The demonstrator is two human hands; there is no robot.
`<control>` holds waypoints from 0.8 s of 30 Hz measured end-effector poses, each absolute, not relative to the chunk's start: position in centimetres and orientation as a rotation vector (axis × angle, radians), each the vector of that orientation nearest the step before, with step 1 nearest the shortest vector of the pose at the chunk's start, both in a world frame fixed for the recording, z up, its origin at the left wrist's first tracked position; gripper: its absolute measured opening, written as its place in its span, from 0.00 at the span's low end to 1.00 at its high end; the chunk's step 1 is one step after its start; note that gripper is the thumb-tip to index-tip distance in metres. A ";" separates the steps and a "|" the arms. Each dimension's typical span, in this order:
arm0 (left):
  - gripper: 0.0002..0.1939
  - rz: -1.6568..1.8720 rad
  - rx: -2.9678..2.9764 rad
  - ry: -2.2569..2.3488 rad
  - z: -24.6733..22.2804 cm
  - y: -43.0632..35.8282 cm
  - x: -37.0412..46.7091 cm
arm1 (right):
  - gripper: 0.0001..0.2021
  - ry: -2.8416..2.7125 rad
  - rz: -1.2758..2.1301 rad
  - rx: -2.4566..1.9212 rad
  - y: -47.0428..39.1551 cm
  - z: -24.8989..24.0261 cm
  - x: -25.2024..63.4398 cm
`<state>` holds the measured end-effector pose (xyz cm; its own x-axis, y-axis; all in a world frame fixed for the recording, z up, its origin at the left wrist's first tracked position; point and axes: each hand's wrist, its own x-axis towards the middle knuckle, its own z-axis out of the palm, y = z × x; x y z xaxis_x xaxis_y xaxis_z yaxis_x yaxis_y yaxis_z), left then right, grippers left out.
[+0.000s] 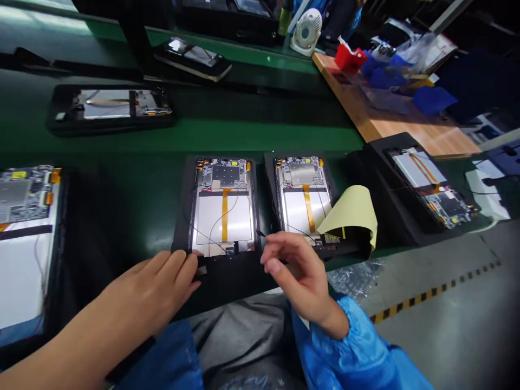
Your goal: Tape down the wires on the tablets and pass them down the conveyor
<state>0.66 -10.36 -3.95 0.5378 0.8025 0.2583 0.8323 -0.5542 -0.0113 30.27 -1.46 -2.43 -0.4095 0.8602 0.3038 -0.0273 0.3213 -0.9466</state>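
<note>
Two opened tablets lie side by side in black trays on the green belt. My left hand (156,287) rests flat at the near edge of the left tablet (224,208), fingertips touching its tray's bottom rim. My right hand (298,273) hovers near the gap between the trays, fingers pinched on the end of a thin black wire (260,233) coming from the left tablet. The right tablet (303,197) has a yellow backing sheet (351,211) curled up over its lower right corner.
More opened tablets sit on the belt at left (24,238), far left (109,105), at the back (193,54) and at right (433,187). A wooden bench (385,116) carries blue and red items and a white fan (306,30). Plastic wrap (353,273) lies by my knee.
</note>
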 end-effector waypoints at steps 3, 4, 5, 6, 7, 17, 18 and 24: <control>0.15 -0.267 -2.655 -1.442 -5.3 -9.2 1.7 | 0.11 -1.462 1.432 -0.849 -3.4 -3.4 30.5; 0.16 -0.268 -2.712 -1.466 -5.4 -9.1 1.8 | 0.11 -1.419 1.442 -0.881 -3.9 -3.9 30.5; 0.15 -0.262 -2.772 -1.485 -5.3 -8.9 1.8 | 0.11 -1.404 1.409 -0.917 -4.4 -4.4 30.5; 0.14 -0.262 -2.825 -1.497 -4.9 -8.6 1.8 | 0.11 -1.418 1.338 -0.956 -4.7 -4.9 30.5; 0.14 -0.295 -2.861 -1.495 -4.4 -8.2 1.9 | 0.12 -1.461 1.242 -0.988 -5.1 -5.2 30.3; 0.09 -0.699 -3.311 -1.056 -0.8 -1.8 4.0 | 0.38 -2.025 0.882 -1.021 -4.7 -4.0 28.4; 0.10 -0.719 -3.345 -0.960 -0.9 -1.3 3.9 | 0.38 -2.023 0.919 -1.013 -4.7 -4.0 28.4; 0.15 -0.640 -3.244 -0.581 -2.1 0.9 2.6 | 0.32 -1.618 1.046 -1.107 -6.2 -4.9 28.6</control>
